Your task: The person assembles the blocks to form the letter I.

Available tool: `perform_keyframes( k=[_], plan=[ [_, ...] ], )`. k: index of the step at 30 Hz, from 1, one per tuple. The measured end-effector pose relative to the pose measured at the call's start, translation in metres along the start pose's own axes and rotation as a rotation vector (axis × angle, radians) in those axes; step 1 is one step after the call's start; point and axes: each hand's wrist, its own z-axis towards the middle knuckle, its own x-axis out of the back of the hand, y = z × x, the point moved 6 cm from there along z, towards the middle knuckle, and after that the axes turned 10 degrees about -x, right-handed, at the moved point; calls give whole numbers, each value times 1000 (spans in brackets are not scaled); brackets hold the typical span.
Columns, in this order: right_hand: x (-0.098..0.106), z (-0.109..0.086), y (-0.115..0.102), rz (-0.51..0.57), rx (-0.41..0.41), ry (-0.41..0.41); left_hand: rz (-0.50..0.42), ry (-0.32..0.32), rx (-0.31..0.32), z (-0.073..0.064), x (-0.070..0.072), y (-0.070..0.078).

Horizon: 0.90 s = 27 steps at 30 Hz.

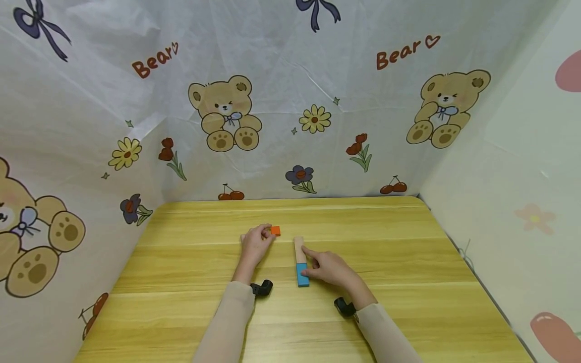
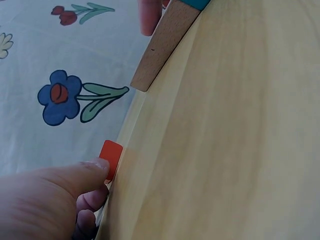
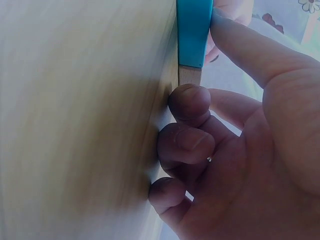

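A plain wooden block [image 1: 298, 250] and a blue block [image 1: 302, 275] lie end to end in one line on the table. My right hand [image 1: 330, 267] is at their right side, its thumb touching the blue block and its index finger at the wooden one; the other fingers are bent against the tabletop. To the left, my left hand [image 1: 256, 246] pinches a small orange block [image 1: 276, 231], the thumb [image 2: 92, 175] against its face. Another pale wooden piece [image 1: 242, 237] shows just left of that hand, mostly hidden behind it.
The light wooden table [image 1: 408, 282] runs back to a white cloth wall [image 1: 272, 171] printed with bears and flowers. A second pale wall [image 1: 513, 166] stands along the right edge. A black wrist camera [image 1: 262, 288] sits on the left wrist, another wrist camera [image 1: 345, 307] on the right.
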Motion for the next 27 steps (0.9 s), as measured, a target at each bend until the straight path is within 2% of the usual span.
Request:
perform_keyframes(
  k=[7, 13, 19, 23, 27],
  plan=[
    [1, -1, -2, 20, 5, -8, 2, 36, -10, -1, 1, 1],
    [2, -2, -2, 31, 13, -6, -62, 64, 1, 0, 4, 2],
    [1, -1, -2, 19, 18, -4, -123, 63, 6, 1, 4, 1],
    [1, -1, -2, 14, 17, -2, -156, 79, -12, 3, 3, 4],
    [1, -1, -2, 15, 8, -2, -155, 84, -57, 5, 1, 11]
  ],
)
